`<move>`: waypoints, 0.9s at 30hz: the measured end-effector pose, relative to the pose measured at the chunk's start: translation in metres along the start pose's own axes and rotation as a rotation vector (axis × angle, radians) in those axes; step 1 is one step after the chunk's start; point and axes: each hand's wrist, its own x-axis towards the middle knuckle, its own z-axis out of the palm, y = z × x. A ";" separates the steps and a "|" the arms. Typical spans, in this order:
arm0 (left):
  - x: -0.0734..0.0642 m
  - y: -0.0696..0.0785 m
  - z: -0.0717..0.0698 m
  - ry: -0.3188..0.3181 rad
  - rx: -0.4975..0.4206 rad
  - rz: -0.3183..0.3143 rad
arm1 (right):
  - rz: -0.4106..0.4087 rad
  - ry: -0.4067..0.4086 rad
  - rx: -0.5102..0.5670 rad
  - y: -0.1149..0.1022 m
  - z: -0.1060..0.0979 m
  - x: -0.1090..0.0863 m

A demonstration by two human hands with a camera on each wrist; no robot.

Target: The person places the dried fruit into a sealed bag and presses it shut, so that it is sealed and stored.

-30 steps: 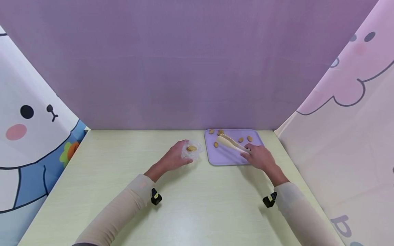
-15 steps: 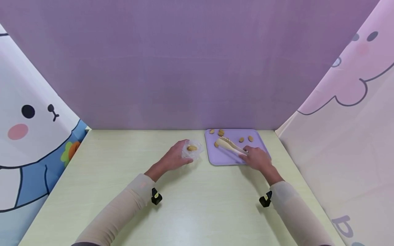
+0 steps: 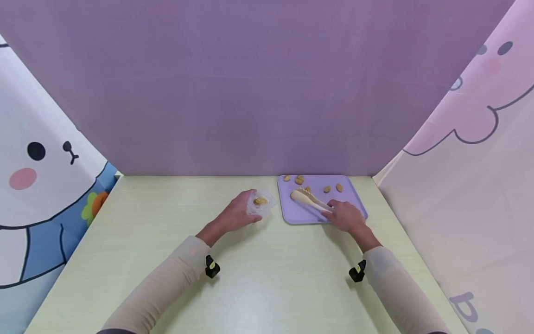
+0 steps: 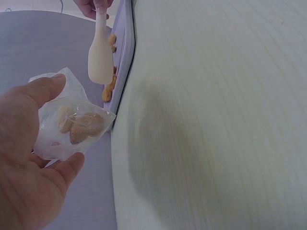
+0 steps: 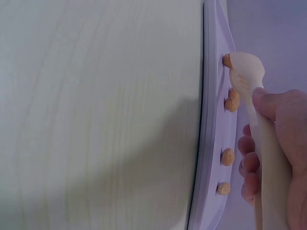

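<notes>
My left hand (image 3: 234, 214) holds a clear plastic bag (image 4: 53, 143) by its sides, thumb and fingers curled round it. Inside the bag lie brown nuts (image 4: 85, 128), seen through the plastic in the left wrist view. My right hand (image 3: 349, 217) grips cream-coloured tongs (image 3: 309, 200) over the purple tray (image 3: 294, 214). In the right wrist view the tongs' tips are right beside a nut (image 5: 226, 60) and partly cover it; whether they pinch it I cannot tell. Several other nuts (image 5: 228, 156) lie spread on the tray.
The tray stands on a pale wooden table (image 3: 258, 278), against a purple backdrop (image 3: 242, 93) at the back. Printed cartoon curtains (image 3: 471, 185) close off both sides. A small black device (image 3: 212, 266) hangs at each wrist.
My right hand has moved left and slightly toward me with the tongs, whose tips have come down onto the tray's left nut. The left hand and bag stay in place.
</notes>
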 end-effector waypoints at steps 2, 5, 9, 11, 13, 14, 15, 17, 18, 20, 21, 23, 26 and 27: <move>0.000 0.000 0.000 0.001 0.004 0.002 | -0.001 0.004 0.000 -0.001 0.000 0.000; -0.001 0.001 0.000 0.005 0.010 0.002 | 0.000 0.010 -0.001 -0.002 0.000 0.000; -0.001 0.001 0.000 0.010 0.010 0.002 | 0.005 0.007 0.002 -0.003 0.000 0.000; -0.001 0.001 0.000 0.008 0.008 -0.002 | 0.008 -0.001 0.005 -0.004 0.000 0.000; -0.001 0.001 0.000 0.005 0.005 -0.007 | 0.010 -0.011 0.005 -0.005 0.001 0.000; -0.001 0.000 0.000 0.004 0.003 -0.011 | 0.013 -0.016 0.006 -0.005 0.001 0.000; -0.001 0.000 0.000 0.003 0.003 -0.013 | 0.016 -0.020 0.005 -0.005 0.001 0.000; -0.001 0.000 0.000 0.002 0.003 -0.018 | 0.019 -0.023 0.004 -0.005 0.001 0.000; -0.001 0.000 0.000 0.003 0.007 -0.019 | 0.019 -0.022 0.004 -0.005 0.001 0.000; -0.001 -0.001 0.000 0.004 0.010 -0.020 | 0.012 -0.013 0.002 -0.004 0.001 -0.001; 0.000 -0.001 0.000 0.005 0.013 -0.020 | 0.010 -0.007 0.001 -0.004 0.001 -0.001; 0.000 -0.001 0.001 0.006 0.013 -0.019 | 0.003 0.003 -0.003 -0.004 0.001 -0.002; 0.000 -0.002 0.001 0.007 0.013 -0.017 | -0.006 0.015 -0.005 -0.003 0.000 -0.003; 0.000 -0.003 0.001 0.008 0.013 -0.016 | -0.011 0.018 -0.003 -0.003 0.000 -0.004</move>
